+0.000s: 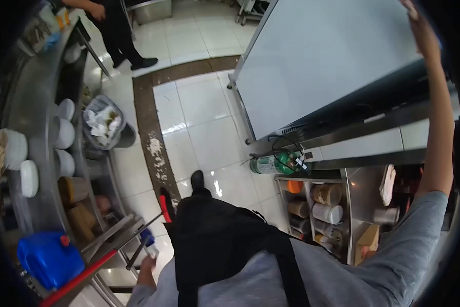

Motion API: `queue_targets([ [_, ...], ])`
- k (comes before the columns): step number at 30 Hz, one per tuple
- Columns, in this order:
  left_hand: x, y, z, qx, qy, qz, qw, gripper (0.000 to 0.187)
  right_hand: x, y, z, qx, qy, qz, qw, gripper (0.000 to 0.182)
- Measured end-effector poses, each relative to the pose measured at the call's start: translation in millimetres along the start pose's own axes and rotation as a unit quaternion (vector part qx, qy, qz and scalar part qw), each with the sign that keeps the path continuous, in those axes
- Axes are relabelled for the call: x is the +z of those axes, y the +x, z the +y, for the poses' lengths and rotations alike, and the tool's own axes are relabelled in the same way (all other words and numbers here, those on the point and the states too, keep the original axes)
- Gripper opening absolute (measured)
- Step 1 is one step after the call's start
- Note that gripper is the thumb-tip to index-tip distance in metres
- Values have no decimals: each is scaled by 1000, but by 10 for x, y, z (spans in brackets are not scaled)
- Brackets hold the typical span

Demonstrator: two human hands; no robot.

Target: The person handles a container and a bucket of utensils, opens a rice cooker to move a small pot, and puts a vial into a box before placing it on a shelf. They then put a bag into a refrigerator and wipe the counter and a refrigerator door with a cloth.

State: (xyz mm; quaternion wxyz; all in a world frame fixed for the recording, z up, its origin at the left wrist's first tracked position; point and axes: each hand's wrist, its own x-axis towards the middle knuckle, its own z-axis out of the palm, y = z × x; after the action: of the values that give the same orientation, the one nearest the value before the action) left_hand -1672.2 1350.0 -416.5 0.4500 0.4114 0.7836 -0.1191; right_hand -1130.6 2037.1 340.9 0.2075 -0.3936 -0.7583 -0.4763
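Note:
My right arm stretches up along the right side, with my right hand (419, 28) at the edge of a large pale grey appliance panel (322, 66). Its fingers are drawn together around a small pale patch, partly lost in the dark rim of the view. Low on the left, my left hand (147, 267) hangs by my side, near a small blue object (147, 237) and a rack with a red bar (79, 277). The fingers there are small and blurred, so I cannot tell their grip.
Stacked white bowls (64, 134) and a blue jerrycan (50, 260) line the left-hand shelving. Beyond them stands a waste bin (118, 138). A green gas cylinder (268, 165) sits near shelved containers (327, 213). Another person (118, 30) stands at the upper left.

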Motion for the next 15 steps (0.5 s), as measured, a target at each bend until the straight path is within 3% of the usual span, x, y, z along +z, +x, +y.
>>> queue_targets([
  [1, -350, 179, 336, -35, -23, -17, 999, 53, 809, 7, 1152, 11, 122, -94, 988, 47],
  [2, -615, 421, 758, 41, -82, 58, 994, 51, 1115, 13, 1056, 4, -71, -63, 995, 50],
  [3, -1089, 656, 1343, 24, -101, 12, 995, 50, 1360, -87, 911, -4, -264, -20, 964, 53],
  [5, -1592, 1046, 2222, 98, -112, 123, 981, 43, 1973, -312, 249, -24, -532, -17, 846, 51],
  [7, -2344, 1094, 3172, 159, -201, 136, 957, 42, 2741, -637, -633, 40, -490, -99, 865, 40],
  [8, -2564, 1127, 3466, 163, -249, 136, 945, 41, 2915, -796, -1236, 77, -252, -82, 961, 39],
  [9, -2719, 1147, 3683, 164, -298, 135, 931, 41, 3116, -1033, -1708, 110, 3, -65, 992, 38],
  [10, -2841, 1136, 3822, 182, -320, 143, 919, 41, 3604, -1400, -1912, 224, 185, -168, 942, 42],
  [11, -2950, 1105, 3875, 190, -288, 153, 926, 42, 4194, -2020, -2224, 61, -64, -103, 991, 49],
  [12, -3019, 1053, 3880, 168, -262, 150, 939, 42, 4204, -2066, -2585, 218, 340, -298, 865, 55],
  [13, -2936, 1074, 3710, 150, -256, 154, 942, 42, 4704, -2796, -2818, -15, -30, -292, 956, 56],
  [15, -2403, 1137, 2993, 31, -297, 154, 942, 44, 5307, -3507, -3366, -40, -5, -381, 924, 57],
])
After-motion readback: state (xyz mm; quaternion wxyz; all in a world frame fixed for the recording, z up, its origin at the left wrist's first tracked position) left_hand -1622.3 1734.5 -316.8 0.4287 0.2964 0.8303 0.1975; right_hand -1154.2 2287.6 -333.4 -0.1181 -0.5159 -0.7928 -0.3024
